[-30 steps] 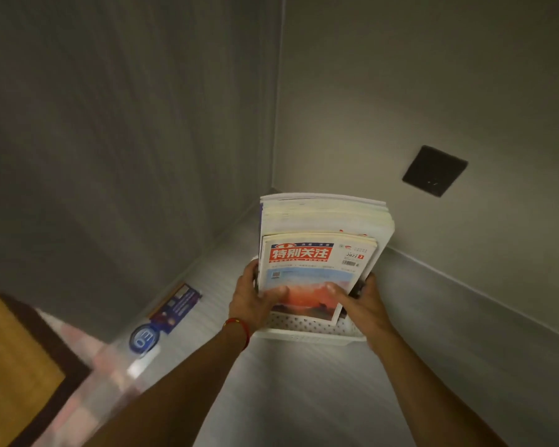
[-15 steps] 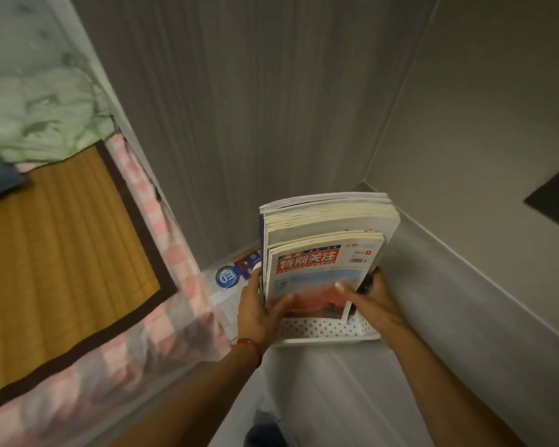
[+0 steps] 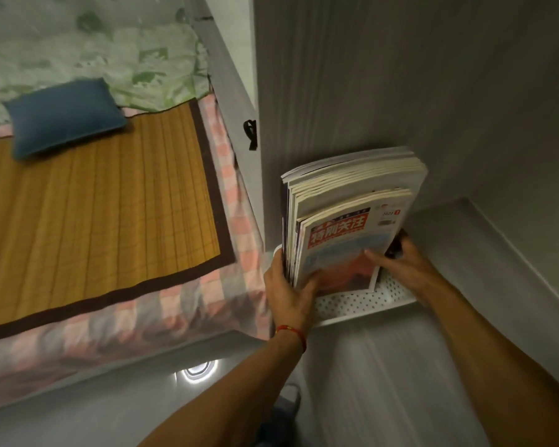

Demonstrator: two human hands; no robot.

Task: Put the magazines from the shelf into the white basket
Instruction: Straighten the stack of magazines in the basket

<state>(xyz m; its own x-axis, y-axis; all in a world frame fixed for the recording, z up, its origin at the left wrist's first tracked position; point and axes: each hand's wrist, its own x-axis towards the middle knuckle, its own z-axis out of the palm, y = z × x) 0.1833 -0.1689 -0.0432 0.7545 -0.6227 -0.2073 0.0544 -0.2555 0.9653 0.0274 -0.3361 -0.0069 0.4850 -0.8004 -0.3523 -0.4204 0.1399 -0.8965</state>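
Note:
A thick stack of magazines (image 3: 349,201) stands upright in a white perforated basket (image 3: 359,303) on a grey shelf surface (image 3: 400,366). The front magazine (image 3: 342,250) has a red title banner and an orange-blue cover. My left hand (image 3: 288,291) grips the stack's left edge, thumb across the front cover. My right hand (image 3: 400,262) holds the stack's right side, fingers lying on the front cover. The basket's back and the magazines' lower ends are hidden.
Grey panels (image 3: 384,75) close the shelf at the back and right. To the left lies a bed with a bamboo mat (image 3: 94,201), a blue pillow (image 3: 62,116), a green quilt (image 3: 110,50) and a pink checked sheet (image 3: 175,311).
The view has swung left, bringing the bed into sight. My hands stay on the magazines in the basket, which now sits at the shelf's left front edge.

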